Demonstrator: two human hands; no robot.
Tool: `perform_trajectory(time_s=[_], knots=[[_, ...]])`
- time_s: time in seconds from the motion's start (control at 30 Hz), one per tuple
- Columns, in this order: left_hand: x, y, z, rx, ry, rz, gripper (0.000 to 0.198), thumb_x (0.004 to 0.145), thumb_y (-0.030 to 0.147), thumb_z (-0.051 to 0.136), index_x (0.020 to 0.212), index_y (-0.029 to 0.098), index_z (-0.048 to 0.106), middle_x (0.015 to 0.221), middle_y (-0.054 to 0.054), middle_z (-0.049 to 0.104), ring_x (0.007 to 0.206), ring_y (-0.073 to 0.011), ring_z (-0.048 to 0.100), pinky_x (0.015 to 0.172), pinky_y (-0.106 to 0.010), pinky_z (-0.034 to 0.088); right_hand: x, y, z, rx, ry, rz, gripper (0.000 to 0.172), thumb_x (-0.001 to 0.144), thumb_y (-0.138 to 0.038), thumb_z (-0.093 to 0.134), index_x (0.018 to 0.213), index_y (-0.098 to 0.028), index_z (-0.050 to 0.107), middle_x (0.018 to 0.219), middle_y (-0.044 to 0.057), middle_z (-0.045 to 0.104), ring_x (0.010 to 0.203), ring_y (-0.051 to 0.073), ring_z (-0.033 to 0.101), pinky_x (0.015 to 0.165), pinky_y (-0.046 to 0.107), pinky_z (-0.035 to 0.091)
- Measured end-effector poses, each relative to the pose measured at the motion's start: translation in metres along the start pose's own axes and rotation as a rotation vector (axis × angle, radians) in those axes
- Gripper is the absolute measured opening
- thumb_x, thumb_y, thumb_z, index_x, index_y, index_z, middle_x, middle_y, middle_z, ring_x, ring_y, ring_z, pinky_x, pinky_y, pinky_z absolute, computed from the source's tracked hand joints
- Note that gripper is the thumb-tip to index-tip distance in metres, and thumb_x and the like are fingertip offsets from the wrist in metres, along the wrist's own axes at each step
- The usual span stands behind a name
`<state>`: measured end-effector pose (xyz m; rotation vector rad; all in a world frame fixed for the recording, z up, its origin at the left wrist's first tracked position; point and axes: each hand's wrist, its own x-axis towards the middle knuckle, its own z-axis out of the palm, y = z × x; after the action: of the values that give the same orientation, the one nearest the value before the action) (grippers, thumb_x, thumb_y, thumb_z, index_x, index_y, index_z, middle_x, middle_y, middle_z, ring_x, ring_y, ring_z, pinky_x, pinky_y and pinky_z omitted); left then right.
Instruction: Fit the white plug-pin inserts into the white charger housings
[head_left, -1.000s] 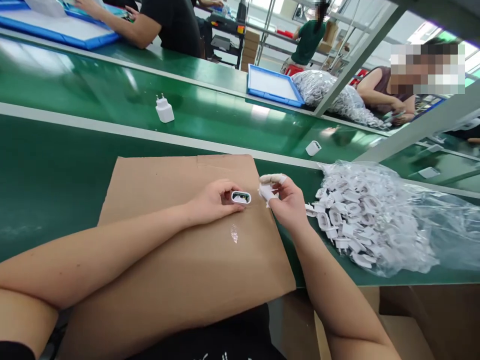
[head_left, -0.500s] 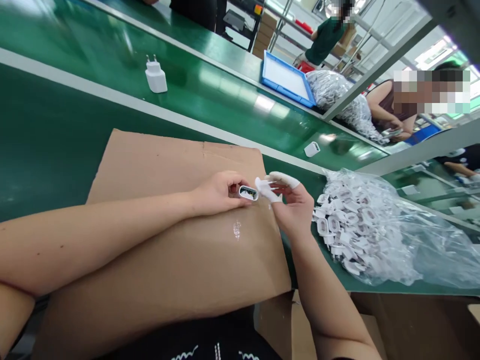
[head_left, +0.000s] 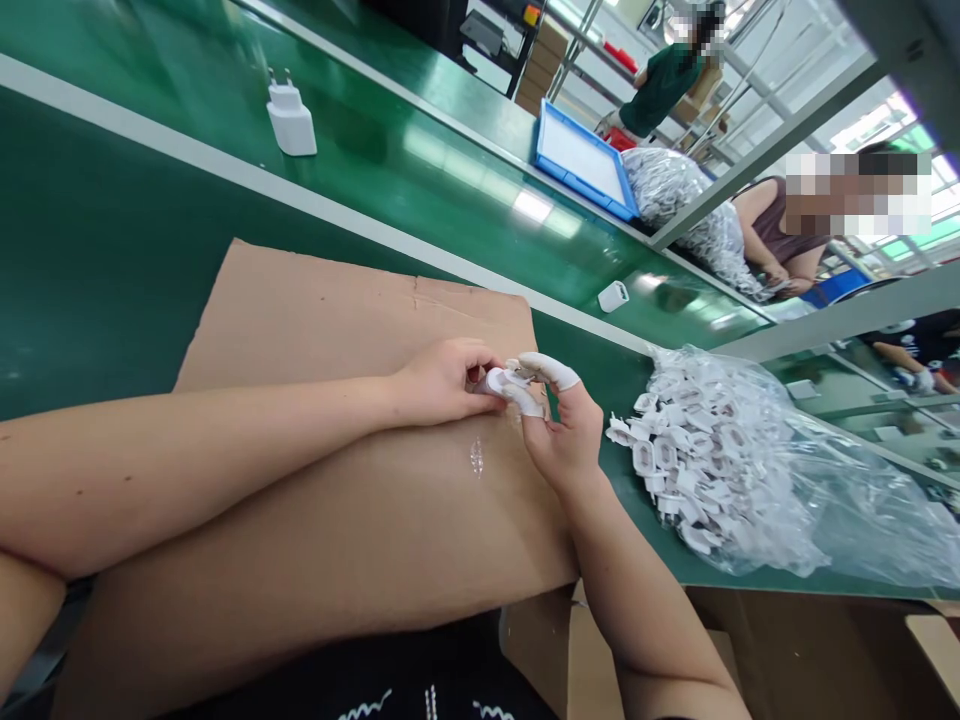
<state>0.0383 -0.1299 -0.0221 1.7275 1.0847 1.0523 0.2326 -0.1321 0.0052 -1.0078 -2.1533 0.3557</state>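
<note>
My left hand is closed around a small white charger housing above the brown cardboard sheet. My right hand, with white finger cots on thumb and forefinger, pinches a small white plug insert and presses it against the open end of the housing. The two pieces touch between my fingertips. Just right of my right hand lies a clear plastic bag spilling several white plug inserts.
A finished white charger stands on the green conveyor belt, another white housing lies farther right. A blue tray and another bag of parts sit beyond. Other people work across the line. A small clear scrap lies on the cardboard.
My right hand has brought the plug insert up to the housing, covering its open end. The view has tilted and shifted left; the charger on the belt has drifted left.
</note>
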Motion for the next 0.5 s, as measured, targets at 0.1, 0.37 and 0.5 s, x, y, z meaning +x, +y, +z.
perform_trajectory(time_s=[0.1, 0.37, 0.5], knots=[[0.0003, 0.0014, -0.0014, 0.009, -0.01, -0.013, 0.026, 0.075, 0.042, 0.076, 0.09, 0.022, 0.07, 0.082, -0.002, 0.063, 0.077, -0.0209, 0.058, 0.065, -0.031, 0.044, 0.0017, 0.0009, -0.0004, -0.074, 0.033, -0.076, 0.026, 0.095, -0.023, 0.056, 0.12, -0.027, 0.061, 0.107, 0.006, 0.073, 0.097, 0.022, 0.069, 0.088, 0.038, 0.056], [0.0, 0.0042, -0.0035, 0.036, -0.031, -0.011, 0.025, 0.076, 0.038, 0.075, 0.089, 0.019, 0.068, 0.084, -0.002, 0.063, 0.079, -0.0195, 0.057, 0.068, -0.03, 0.044, 0.0046, 0.0009, 0.0018, -0.056, 0.116, -0.175, 0.025, 0.093, -0.019, 0.059, 0.117, -0.026, 0.062, 0.101, 0.004, 0.074, 0.09, 0.019, 0.069, 0.079, 0.034, 0.057], [0.001, 0.0031, -0.003, 0.039, -0.03, -0.008, 0.024, 0.076, 0.038, 0.076, 0.087, 0.018, 0.067, 0.083, -0.001, 0.061, 0.079, -0.0192, 0.057, 0.068, -0.029, 0.044, 0.0043, 0.0014, 0.0026, -0.054, 0.093, -0.167, 0.023, 0.093, -0.019, 0.06, 0.115, -0.026, 0.062, 0.1, 0.004, 0.075, 0.09, 0.019, 0.07, 0.078, 0.034, 0.057]])
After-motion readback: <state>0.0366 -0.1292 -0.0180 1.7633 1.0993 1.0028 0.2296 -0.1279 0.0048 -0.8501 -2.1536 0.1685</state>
